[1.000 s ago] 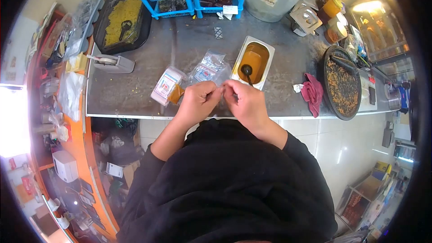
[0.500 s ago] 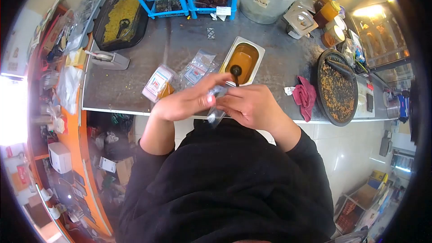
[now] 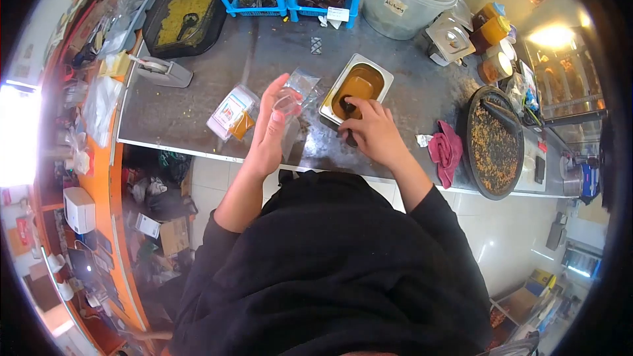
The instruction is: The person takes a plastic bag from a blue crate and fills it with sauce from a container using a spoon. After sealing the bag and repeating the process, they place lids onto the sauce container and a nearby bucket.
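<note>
My left hand (image 3: 269, 133) is upright over the front of the counter, its fingers closed round a small clear plastic bag (image 3: 287, 103) whose mouth is held round and wide. My right hand (image 3: 377, 133) grips the handle of a dark ladle (image 3: 345, 103). The ladle's head sits in brown-orange sauce (image 3: 364, 83) inside a rectangular steel pan (image 3: 328, 108). Behind my left hand lie more flat clear bags (image 3: 306, 82). To its left is a stack of printed packets or labels (image 3: 231, 109) with a small filled orange sachet (image 3: 242, 125) on it.
A grey tape dispenser (image 3: 168, 73) and a black tray (image 3: 214, 38) of yellow food are at the left. Blue baskets (image 3: 290, 8) and a clear tub (image 3: 409, 8) stand behind. A red cloth (image 3: 446, 151) and a round dark tray (image 3: 476, 170) with crumbs are at the right.
My hands were together on the plastic bag and have moved apart. The bag is now spread at its mouth in my left hand, while my right hand has moved to the ladle.
</note>
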Available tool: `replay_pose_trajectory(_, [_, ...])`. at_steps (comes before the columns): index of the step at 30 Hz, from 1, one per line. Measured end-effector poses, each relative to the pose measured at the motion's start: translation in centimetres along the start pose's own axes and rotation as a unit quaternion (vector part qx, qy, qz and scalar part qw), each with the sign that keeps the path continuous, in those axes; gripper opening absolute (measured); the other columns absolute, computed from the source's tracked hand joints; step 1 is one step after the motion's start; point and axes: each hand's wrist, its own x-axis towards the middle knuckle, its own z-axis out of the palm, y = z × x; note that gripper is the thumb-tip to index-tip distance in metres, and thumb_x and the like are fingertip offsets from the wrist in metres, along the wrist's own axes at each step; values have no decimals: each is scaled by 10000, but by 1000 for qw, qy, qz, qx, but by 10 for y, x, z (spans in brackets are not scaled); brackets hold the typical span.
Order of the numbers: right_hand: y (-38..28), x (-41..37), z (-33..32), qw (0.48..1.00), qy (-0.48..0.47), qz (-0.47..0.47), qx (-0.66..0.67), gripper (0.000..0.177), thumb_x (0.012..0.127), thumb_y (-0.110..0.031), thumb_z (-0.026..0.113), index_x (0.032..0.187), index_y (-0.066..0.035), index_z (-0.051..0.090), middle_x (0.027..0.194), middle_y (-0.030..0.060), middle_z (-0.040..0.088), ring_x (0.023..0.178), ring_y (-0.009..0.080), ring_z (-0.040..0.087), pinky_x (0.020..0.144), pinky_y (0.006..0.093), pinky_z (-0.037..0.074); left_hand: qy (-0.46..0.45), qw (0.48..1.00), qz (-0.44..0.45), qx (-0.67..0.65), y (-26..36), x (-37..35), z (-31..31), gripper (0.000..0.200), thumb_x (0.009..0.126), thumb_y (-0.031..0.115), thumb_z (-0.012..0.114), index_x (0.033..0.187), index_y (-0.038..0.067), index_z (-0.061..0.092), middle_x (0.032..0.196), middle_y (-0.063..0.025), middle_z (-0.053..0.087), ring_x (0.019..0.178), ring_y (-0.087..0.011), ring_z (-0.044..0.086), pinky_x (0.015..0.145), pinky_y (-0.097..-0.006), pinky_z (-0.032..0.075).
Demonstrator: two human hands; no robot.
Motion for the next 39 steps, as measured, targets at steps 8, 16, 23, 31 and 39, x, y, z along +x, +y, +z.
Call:
replay_pose_trajectory(8, [31,-5,38,917,240,210,240,108,893,-64,654,990,-48,697,984,104,706,855,202,688,752,296,528,86,946,79,302,-17,0,0,880,774,166,790,1487,34,292,1318,-150,529,1161,-291,515,1013,-408,398])
replay_pose_trajectory(16, [33,-15,62,777,270,363,438,166,971,-110,594,1077,14,625,960,88,668,803,140,654,759,256,528,59,935,94,337,-24,5,0,1000,668,194,868,1483,40,310,1315,-144,558,1166,-319,529,986,-418,428])
replay_pose_trajectory(23, [64,-35,66,580,346,443,590,182,975,-173,595,1112,-52,587,958,69,652,790,162,656,717,264,534,62,937,77,336,-32,11,6,1042,666,232,879,1495,48,275,1321,-150,555,1149,-324,557,969,-427,449])
replay_pose_trajectory(31, [54,-36,28,503,342,463,645,152,968,-201,608,1082,-104,583,970,45,645,804,175,654,665,293,483,54,939,49,335,-37,28,21,1073,648,265,894,1492,55,264,1259,-146,589,1131,-308,587,958,-428,470])
replay_pose_trajectory(39, [34,-9,-38,566,452,305,618,176,956,-128,608,1109,-48,572,971,90,644,801,195,645,762,323,547,25,904,94,416,-39,50,54,1053,657,301,882,1479,44,276,1151,-128,634,1126,-320,582,1033,-446,420])
